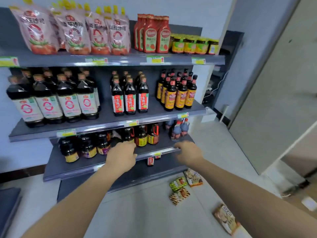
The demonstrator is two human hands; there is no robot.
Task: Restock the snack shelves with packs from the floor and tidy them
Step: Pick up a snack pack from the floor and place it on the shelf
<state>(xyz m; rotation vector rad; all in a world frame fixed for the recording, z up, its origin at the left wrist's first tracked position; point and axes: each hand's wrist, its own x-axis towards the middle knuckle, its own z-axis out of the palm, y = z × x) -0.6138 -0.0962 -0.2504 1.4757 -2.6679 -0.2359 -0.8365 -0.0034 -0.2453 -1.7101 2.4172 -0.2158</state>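
Observation:
Several snack packs lie on the floor at the foot of the shelving: a green pack (178,183), a striped brown pack (179,196), a beige pack (193,177) and an orange-edged pack (226,219) nearer me. My left hand (122,155) reaches over the front edge of the third shelf (68,167), fingers curled by a dark sauce bottle (127,134); whether it grips the bottle is hidden. My right hand (187,152) hovers at the same shelf's right front corner, fingers bent, nothing visible in it. The image is motion-blurred.
Above are soy sauce bottles (68,102) on the middle shelf and red sauce pouches (73,33) on top. A small red item (150,161) stands on the lowest shelf. A grey wall panel (274,100) rises at the right; a dark mat (8,208) lies at the left.

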